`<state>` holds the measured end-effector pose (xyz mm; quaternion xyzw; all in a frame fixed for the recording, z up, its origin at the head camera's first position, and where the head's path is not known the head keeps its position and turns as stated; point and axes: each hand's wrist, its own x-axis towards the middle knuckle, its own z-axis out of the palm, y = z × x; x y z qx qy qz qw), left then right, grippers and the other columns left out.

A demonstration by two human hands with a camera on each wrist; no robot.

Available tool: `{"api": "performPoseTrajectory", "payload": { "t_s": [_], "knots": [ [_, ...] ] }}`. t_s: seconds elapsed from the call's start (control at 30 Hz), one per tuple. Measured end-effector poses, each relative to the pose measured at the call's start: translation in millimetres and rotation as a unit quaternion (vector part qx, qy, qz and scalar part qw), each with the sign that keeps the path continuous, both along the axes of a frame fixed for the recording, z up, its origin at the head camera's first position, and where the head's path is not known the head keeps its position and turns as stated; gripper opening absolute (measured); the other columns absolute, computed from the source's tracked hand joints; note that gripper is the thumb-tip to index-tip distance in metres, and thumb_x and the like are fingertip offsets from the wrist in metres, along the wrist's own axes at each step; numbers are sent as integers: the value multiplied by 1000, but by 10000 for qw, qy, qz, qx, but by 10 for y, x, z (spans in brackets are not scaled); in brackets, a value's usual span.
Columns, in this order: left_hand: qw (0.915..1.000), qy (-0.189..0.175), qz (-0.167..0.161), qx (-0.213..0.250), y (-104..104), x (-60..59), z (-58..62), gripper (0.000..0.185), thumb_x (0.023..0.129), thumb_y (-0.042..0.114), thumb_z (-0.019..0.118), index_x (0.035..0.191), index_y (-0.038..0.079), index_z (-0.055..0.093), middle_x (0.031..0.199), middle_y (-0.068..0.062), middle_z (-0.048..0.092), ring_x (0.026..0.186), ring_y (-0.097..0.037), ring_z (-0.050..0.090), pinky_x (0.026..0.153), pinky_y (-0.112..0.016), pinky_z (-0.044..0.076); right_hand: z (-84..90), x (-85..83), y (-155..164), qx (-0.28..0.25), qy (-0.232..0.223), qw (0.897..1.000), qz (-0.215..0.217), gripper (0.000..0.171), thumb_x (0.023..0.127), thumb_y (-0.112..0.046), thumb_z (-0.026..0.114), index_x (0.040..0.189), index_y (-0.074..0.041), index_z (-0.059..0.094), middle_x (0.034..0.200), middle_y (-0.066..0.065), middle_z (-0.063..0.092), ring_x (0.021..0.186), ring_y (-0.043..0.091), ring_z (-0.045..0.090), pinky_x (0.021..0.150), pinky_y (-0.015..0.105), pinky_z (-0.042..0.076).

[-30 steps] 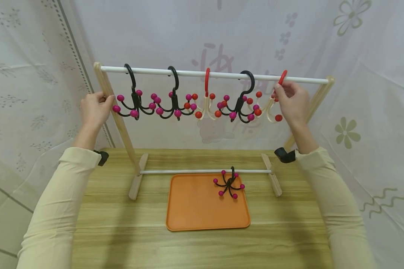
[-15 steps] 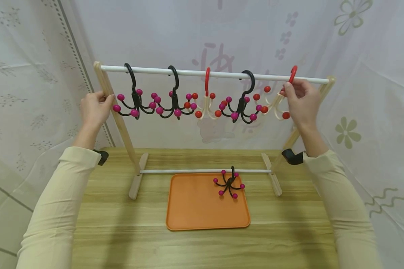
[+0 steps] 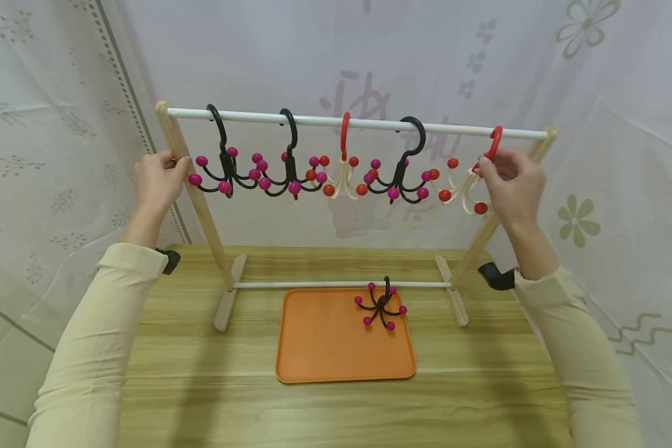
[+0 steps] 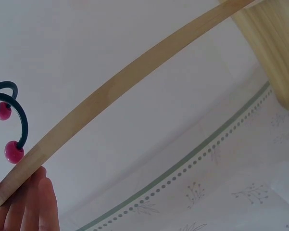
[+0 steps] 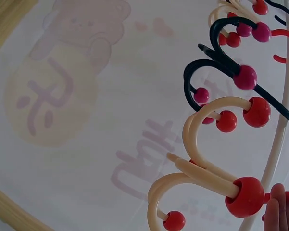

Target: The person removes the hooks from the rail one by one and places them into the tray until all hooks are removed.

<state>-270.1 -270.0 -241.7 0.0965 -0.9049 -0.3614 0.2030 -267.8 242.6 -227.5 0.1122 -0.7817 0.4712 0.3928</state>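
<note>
Sliding rightward along the white rail (image 3: 358, 124), the cream hanger with the red hook (image 3: 470, 180) now hangs near the right end of the rack, and the right hand (image 3: 509, 180) has travelled with it from just right of centre to the upper right of the head view. From the head camera, that hand's grip is clamped on the hanger's stem just below the red hook, fingers pinched round it. The left hand (image 3: 158, 180), at the middle left, has its grip curled round the rack's left wooden post (image 3: 193, 186). Three black hangers with pink balls and one more cream hanger hang along the rail to the left. Lower centre, an orange tray (image 3: 325, 348) lies on the bench (image 3: 201, 386) with a black hanger (image 3: 381, 306) at its far right corner

From the left wrist camera, fingertips (image 4: 38, 202) at the lower left press against the slanting wooden post (image 4: 134, 86); a black arm with pink balls shows at the left edge

From the right wrist camera, cream arms tipped with red balls (image 5: 207, 178) fill the lower right, a fingertip (image 5: 276, 207) touching beside a large red ball
</note>
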Motion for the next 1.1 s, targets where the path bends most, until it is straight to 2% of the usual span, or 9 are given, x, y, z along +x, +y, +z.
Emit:
{"api": "performPoseTrajectory", "payload": {
  "t_s": [0.3,0.53,0.77,0.9,1.1],
  "knots": [
    [10000,25,-18,15,2,-3,2,48,92,37,39,117,-2,55,111,-18,56,86,-25,49,62,-24,39,-205,57,30,150,-121,9998,-17,21,80,-15,63,89,4,64,75,3,65,65,4,58,61,14,44],
    [10000,13,-32,15,0,-3,10,48,91,36,40,117,-2,55,111,-19,56,82,-23,48,57,-22,38,-406,107,-6,162,-316,9990,283,20,81,-14,63,90,4,63,75,-2,65,66,4,58,62,15,45],
    [10000,-13,-4,-16,3,-2,7,48,91,36,40,117,-1,54,111,-19,56,84,-24,49,59,-23,38,-516,249,-173,87,-344,9977,574,16,80,-2,61,88,11,61,76,9,64,65,2,57,60,13,44],
    [10000,15,12,-41,4,-2,5,47,92,35,40,116,-2,55,110,-19,57,82,-23,48,57,-24,37,-687,196,-182,-40,-481,9959,760,15,80,-2,61,89,10,61,77,13,64,65,2,57,59,13,43],
    [10000,11,22,0,4,-8,-2,48,92,36,40,117,-2,55,111,-19,57,85,-25,49,60,-24,38,-965,122,-196,-79,-855,9937,726,19,81,-12,63,90,5,63,78,13,65,66,3,58,58,16,44]
  ]
}}
